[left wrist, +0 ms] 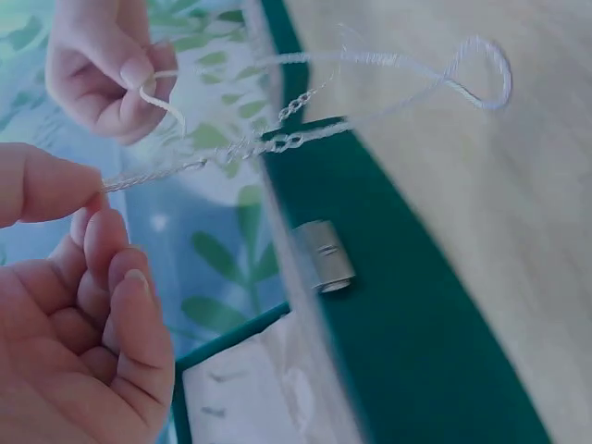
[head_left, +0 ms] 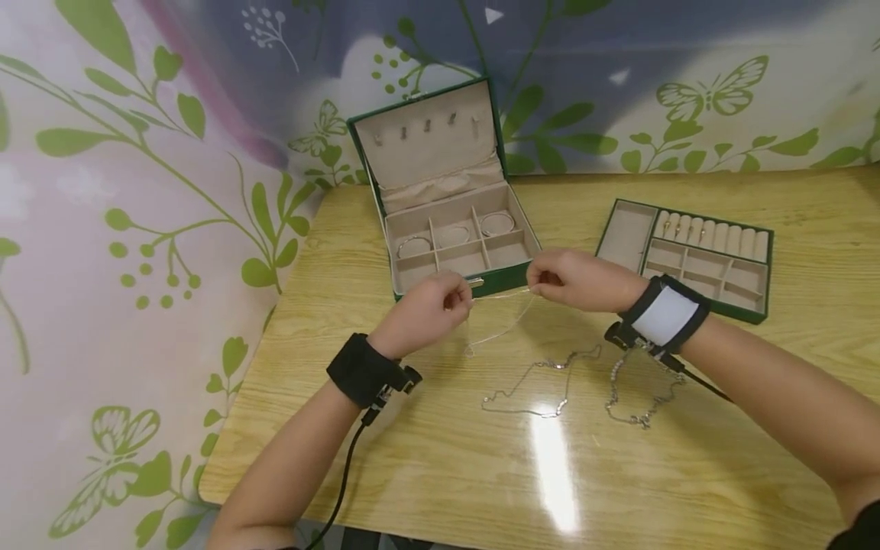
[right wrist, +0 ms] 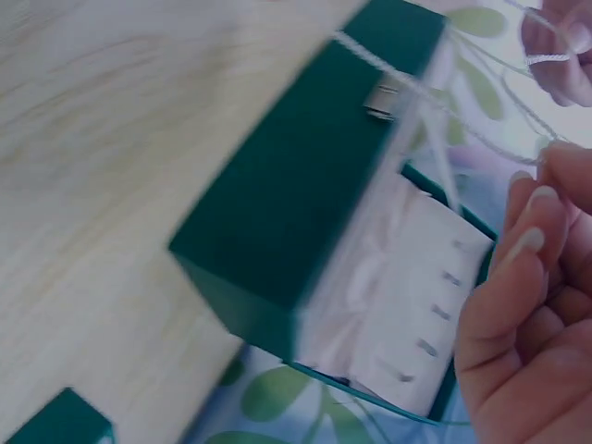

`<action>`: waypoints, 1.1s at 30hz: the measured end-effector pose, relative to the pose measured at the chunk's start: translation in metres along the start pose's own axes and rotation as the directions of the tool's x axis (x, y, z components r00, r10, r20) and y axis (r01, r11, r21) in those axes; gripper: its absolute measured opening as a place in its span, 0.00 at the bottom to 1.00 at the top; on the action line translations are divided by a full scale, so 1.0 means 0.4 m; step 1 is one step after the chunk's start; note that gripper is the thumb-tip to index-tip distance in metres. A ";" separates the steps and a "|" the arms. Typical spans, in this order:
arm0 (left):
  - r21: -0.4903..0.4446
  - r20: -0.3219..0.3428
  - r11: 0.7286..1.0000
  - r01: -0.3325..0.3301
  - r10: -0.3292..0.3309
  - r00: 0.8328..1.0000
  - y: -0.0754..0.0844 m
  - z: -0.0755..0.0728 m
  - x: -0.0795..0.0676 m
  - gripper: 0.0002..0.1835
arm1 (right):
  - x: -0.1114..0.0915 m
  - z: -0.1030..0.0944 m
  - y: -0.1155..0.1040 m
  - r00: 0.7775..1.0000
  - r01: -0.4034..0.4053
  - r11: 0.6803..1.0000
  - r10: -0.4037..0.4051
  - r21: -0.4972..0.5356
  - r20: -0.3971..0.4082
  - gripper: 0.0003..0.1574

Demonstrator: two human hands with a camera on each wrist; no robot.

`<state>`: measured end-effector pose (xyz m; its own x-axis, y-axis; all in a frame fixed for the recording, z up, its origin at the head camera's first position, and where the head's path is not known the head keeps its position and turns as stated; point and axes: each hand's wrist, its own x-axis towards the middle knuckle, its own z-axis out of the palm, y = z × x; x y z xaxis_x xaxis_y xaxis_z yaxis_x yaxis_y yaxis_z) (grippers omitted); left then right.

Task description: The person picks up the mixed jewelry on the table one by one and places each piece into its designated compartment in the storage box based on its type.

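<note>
A thin silver chain necklace (left wrist: 277,143) is stretched between both hands, with a slack loop hanging below. My left hand (head_left: 429,312) pinches one part of it between thumb and forefinger. Opposite, my right hand (head_left: 574,280) pinches another part the same way. Just beyond the hands stands a green jewelry box (head_left: 505,279) with its lid raised. Its beige compartments hold a bracelet (head_left: 415,246) at the left, a fainter one in the middle and another bracelet (head_left: 497,223) at the right. Two more silver necklaces lie nearer on the table, one of them a chain necklace (head_left: 525,412).
A green divided tray (head_left: 763,294) with several rings in its ring rolls lies to the right. The beaded necklace (head_left: 612,397) rests partly beneath my right wrist. A patterned wall covering (head_left: 206,191) borders the wooden table (head_left: 412,473) at the left and back.
</note>
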<state>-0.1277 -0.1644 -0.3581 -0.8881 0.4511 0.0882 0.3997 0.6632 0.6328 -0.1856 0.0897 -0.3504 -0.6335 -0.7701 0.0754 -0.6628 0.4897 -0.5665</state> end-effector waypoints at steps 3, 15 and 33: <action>-0.055 -0.036 0.998 -0.015 0.013 0.999 0.003 -0.023 -0.001 0.05 | -0.004 -0.023 -0.016 1.000 0.009 1.000 -0.008 0.024 -0.031 0.07; -0.157 -0.166 0.979 -0.132 0.106 0.980 0.047 -0.118 0.011 0.04 | -0.003 -0.155 -0.107 0.992 0.025 0.999 -0.030 -0.043 -0.119 0.04; -0.175 -0.308 0.954 -0.242 0.180 0.934 0.145 -0.260 0.032 0.03 | 0.017 -0.261 -0.184 0.952 0.140 0.989 -0.121 0.049 -0.283 0.04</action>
<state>-0.1394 -0.1825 -0.2402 -0.8276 0.3569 0.4332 0.5564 0.4191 0.7175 -0.1829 0.0913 -0.2225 -0.6355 -0.6764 0.3723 -0.7248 0.3563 -0.5897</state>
